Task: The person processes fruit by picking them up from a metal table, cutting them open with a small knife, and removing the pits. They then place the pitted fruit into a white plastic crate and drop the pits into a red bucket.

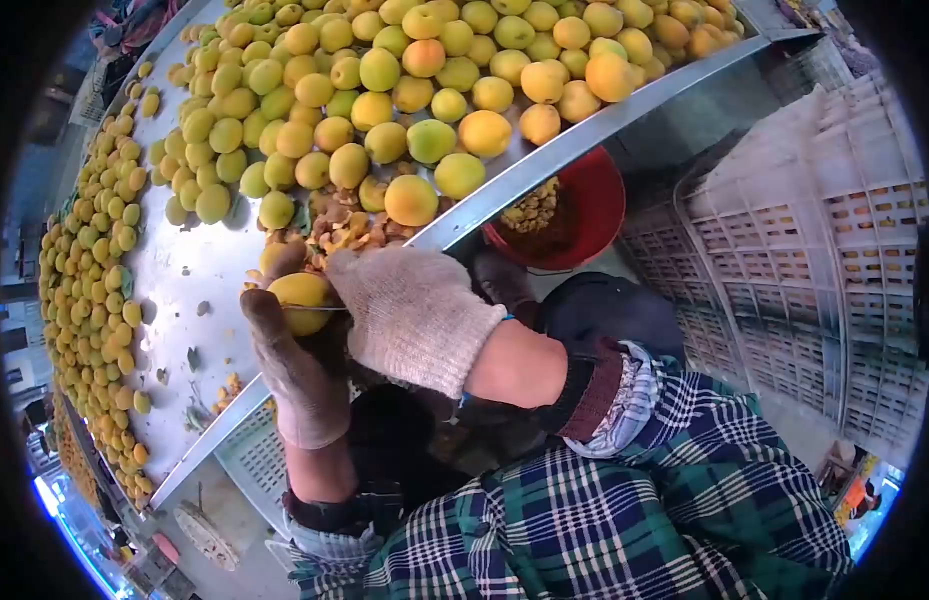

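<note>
While the band of fruit (94,270) along the table's left side lies loose, a knock to the metal table (199,300) could set some of it rolling. Below the near edge, a pale basket (259,455) sits partly hidden under your arms. Your gloved left hand (302,395) grips a single yellow fruit (302,288), just above the table's near edge. Its thumb stands close to the thin blade (319,308) that crosses the fruit — a slip on wet skin, or too hard a push, could run that edge into the glove. The brown and orange scraps (349,225) just beyond could also snag or smear your fingertips. Your gloved right hand (414,315) seems closed on the blade's right end, though its underside is hidden; a loose hold there could let the blade twist. Further off, the heap of fruit (384,100) crowds the raised metal rim (584,138), and a bump could tip one over. Right of that, the red bucket (596,205) stands below the rim — a stray foot could upset it, since the stacked crates (784,260) at far right leave it little room.
</note>
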Demonstrator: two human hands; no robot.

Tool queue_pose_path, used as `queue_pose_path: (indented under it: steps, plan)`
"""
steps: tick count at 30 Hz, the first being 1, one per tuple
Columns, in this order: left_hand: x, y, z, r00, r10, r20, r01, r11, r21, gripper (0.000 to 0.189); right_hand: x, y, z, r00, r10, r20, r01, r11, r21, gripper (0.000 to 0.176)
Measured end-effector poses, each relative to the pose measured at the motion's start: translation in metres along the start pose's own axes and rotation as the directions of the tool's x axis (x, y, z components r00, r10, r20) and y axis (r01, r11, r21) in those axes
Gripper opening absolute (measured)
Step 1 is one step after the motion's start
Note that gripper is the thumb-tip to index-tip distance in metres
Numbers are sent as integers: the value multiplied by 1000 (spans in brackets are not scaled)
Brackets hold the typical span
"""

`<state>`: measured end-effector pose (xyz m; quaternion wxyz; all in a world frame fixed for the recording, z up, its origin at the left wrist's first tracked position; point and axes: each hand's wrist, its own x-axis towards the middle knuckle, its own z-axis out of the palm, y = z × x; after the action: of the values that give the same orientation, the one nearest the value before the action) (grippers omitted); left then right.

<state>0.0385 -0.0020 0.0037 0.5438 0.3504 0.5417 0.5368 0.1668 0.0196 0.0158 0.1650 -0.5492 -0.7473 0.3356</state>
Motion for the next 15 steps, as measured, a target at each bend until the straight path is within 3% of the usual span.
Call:
queue_pose_path:
  steps: [2, 5, 8, 11, 14, 15]
  plan:
    - [-1, 2, 2, 998, -61, -4, 61, 996, -61, 73, -2, -2, -4, 999, 35, 2, -35, 998, -48, 19]
    - [2, 4, -5, 989, -47, 142, 49, 999, -14, 73, -3, 0, -3, 997, 53, -47, -57, 994, -88, 20]
    - [-2, 4, 8, 996, 11, 94, -21, 993, 113, 72, -4, 6, -1, 989, 14, -147, -23, 998, -61, 20]
    - [1, -1, 4, 971, 205, 123, -236, 899, 368, 70, -5, 5, -4, 994, 26, -109, -34, 997, -68, 19]
    - [-4, 1, 6, 991, 121, 60, -131, 966, 221, 71, -4, 4, -3, 994, 17, -112, -27, 996, -84, 18]
    - [-6, 3, 6, 992, 106, 74, -122, 961, 249, 71, -4, 6, 0, 987, -10, -163, -9, 993, -118, 18]
